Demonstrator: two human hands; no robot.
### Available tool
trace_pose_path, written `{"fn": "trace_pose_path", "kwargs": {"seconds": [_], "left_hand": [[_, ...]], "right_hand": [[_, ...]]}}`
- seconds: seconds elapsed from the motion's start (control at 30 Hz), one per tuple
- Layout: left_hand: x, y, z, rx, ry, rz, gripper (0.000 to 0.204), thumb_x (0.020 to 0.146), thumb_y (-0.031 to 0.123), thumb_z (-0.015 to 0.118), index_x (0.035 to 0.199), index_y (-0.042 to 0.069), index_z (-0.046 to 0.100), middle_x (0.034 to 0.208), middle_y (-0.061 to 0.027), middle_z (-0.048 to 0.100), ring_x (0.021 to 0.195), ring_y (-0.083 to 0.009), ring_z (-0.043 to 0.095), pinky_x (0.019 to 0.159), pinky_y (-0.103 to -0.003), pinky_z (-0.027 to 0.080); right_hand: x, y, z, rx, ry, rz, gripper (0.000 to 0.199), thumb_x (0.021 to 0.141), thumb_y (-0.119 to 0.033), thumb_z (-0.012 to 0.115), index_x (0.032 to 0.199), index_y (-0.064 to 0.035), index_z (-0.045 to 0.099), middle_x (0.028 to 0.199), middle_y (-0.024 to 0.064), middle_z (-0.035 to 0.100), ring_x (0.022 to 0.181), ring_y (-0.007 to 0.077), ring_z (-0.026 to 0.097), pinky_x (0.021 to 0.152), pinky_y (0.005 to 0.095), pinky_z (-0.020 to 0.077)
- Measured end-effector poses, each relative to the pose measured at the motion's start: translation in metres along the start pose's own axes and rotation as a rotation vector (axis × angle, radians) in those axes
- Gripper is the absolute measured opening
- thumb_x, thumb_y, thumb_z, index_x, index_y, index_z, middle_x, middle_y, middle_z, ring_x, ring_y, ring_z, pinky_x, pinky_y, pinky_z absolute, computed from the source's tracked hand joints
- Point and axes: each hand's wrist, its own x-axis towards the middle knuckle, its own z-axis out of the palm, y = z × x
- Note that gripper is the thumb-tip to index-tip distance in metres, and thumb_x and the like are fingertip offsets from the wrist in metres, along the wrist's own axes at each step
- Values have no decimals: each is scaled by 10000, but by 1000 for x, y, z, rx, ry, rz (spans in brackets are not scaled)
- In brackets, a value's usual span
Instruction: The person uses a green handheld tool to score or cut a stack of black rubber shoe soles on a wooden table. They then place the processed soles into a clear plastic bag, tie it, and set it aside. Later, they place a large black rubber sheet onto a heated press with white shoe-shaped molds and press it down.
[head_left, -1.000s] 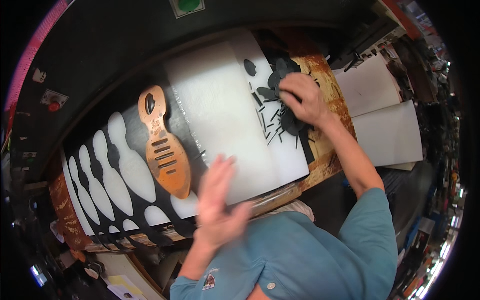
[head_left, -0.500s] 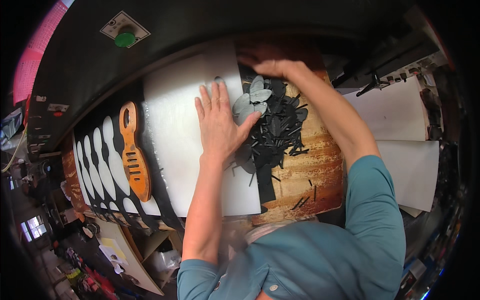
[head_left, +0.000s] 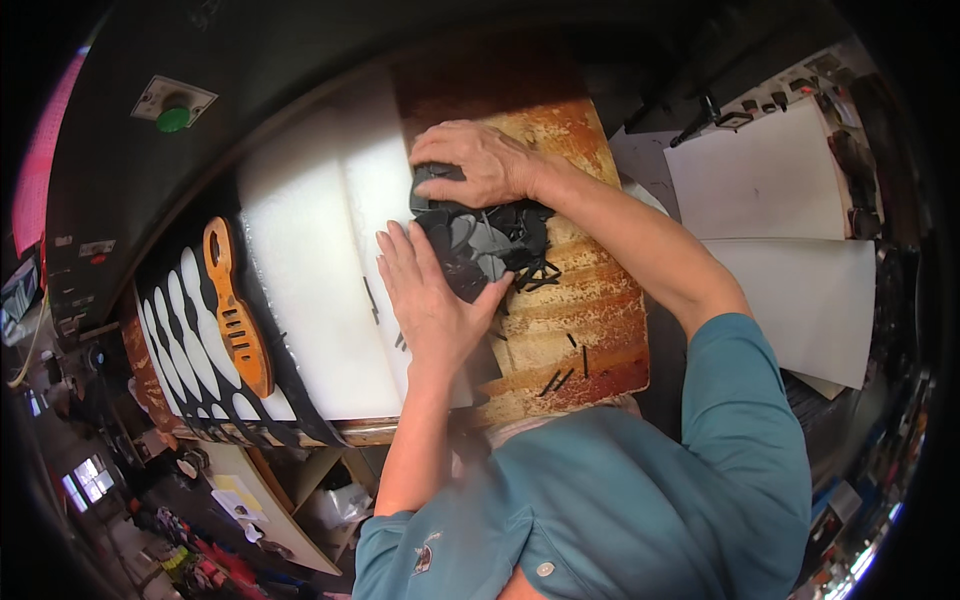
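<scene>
A pile of thin black cut pieces (head_left: pixel 520 225), with grey oval pieces (head_left: pixel 490 240) among them, lies between my hands. My left hand (head_left: pixel 435 295) rests along the pile's left and near side, fingers outstretched and thumb spread. At the far side, my right hand (head_left: pixel 475 165) curls over the pile, with black pieces between its thumb and fingers. Beneath the pile's left part is a white board (head_left: pixel 310 270); its right part is over the worn brown and yellow surface (head_left: pixel 570 320).
An orange sole-shaped tool with slots (head_left: pixel 238 315) lies left on a black sheet with long cut-outs (head_left: pixel 185 340). A dark machine beam with a green button (head_left: pixel 173 119) spans the far side. Loose black strips (head_left: pixel 557 381) lie near the front edge. White sheets (head_left: pixel 790 290) are at right.
My right hand has come left and nearer, onto the pile's far side. The black pieces are bunched closer together and shifted left, partly over the white board. My left hand stays against them.
</scene>
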Motion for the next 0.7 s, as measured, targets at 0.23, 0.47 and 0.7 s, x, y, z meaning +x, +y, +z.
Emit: {"fn": "trace_pose_path", "kwargs": {"seconds": [0.23,0.47,0.7], "left_hand": [[3,32,27,-122,45,43,1168,759,350,908,1603,-110,245,1572,-379,388,1472,-541,382,1240,-622,278],[-7,75,67,-346,136,94,1154,712,242,898,1595,-121,249,1518,-352,451,1360,-524,478,1164,-570,361],[-9,140,91,-477,126,281,1133,733,260,893,1605,-87,259,1474,-371,453,1310,-538,495,1100,-606,383]], "right_hand": [[-26,2,-14,167,-30,-99,368,900,-323,755,1124,-32,778,1066,141,752,1051,348,691,938,416,561],[-75,0,-47,196,-10,-48,294,919,-263,724,1093,-33,779,1052,150,763,1038,359,705,923,435,563],[-156,-11,-110,128,40,57,268,889,-176,737,1094,-6,770,1068,165,766,994,361,726,865,421,587]]}}
